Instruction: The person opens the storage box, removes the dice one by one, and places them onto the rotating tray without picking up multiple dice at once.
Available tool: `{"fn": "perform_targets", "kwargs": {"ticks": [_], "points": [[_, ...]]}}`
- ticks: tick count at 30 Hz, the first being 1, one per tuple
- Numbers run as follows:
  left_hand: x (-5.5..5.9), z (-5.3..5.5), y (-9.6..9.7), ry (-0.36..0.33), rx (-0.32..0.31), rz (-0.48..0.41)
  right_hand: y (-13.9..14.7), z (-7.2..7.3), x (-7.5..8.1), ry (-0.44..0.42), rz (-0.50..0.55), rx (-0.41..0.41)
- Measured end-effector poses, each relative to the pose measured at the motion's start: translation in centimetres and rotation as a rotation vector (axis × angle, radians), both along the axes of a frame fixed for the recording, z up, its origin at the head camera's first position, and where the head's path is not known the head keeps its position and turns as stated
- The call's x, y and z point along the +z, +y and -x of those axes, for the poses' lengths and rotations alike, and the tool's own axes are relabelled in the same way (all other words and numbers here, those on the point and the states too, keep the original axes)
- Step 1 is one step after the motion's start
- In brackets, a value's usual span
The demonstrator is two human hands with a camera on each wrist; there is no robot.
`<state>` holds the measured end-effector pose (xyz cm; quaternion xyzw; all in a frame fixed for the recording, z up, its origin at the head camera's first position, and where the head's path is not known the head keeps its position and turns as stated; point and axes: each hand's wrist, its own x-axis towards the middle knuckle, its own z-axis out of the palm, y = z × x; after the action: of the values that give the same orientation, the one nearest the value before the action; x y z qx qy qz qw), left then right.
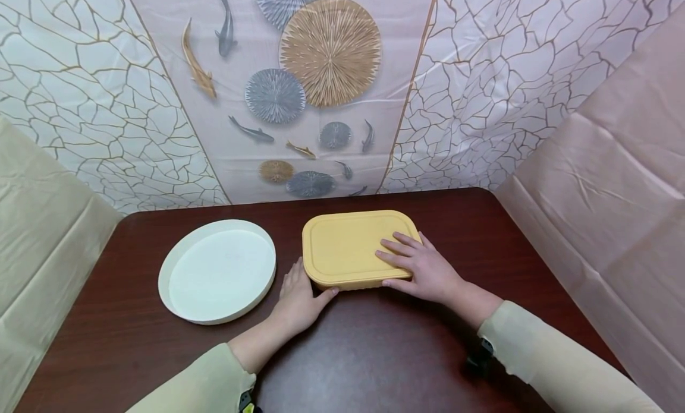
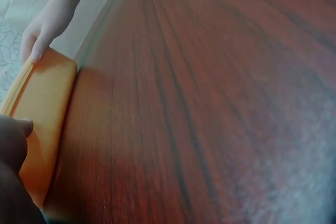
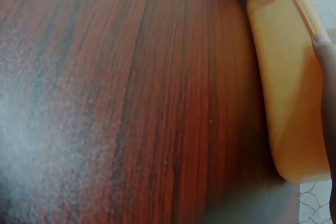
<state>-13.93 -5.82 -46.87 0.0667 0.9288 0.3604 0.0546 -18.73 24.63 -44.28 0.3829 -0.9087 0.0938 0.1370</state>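
A yellow rectangular box (image 1: 342,243) with rounded corners and a lid of the same colour sits on the table. My left hand (image 1: 297,300) lies against its left front corner, fingers extended along the left side and thumb at the front. My right hand (image 1: 428,270) rests on the lid's right part with fingers spread and straight, the thumb lower at the front edge. In the left wrist view, the box's front wall (image 2: 50,98) shows between both hands. The right wrist view shows the same wall (image 3: 289,77), with a thumb (image 3: 320,39) touching near the lid seam.
A round white tray (image 1: 222,270) with a low raised rim stands left of the box, close to my left hand. The dark reddish wooden table (image 1: 364,353) ends at a patterned cloth backdrop (image 1: 316,134). Plain pale cloth hangs at both sides.
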Motion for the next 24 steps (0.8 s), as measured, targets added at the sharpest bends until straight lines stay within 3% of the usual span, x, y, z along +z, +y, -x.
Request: {"fn": "perform_targets", "kwargs": {"ticks": [9, 16, 24], "points": [[0.01, -0.01, 0.05, -0.008, 0.002, 0.007, 0.35, -0.1, -0.17, 0.081, 0.026, 0.025], [0.05, -0.05, 0.0, -0.002, 0.003, 0.003, 0.37, -0.07, -0.02, 0.179, 0.053, 0.138], [0.05, -0.14, 0.0, 0.012, -0.004, 0.001, 0.95, 0.29, 0.12, 0.214, 0.054, 0.263]]}}
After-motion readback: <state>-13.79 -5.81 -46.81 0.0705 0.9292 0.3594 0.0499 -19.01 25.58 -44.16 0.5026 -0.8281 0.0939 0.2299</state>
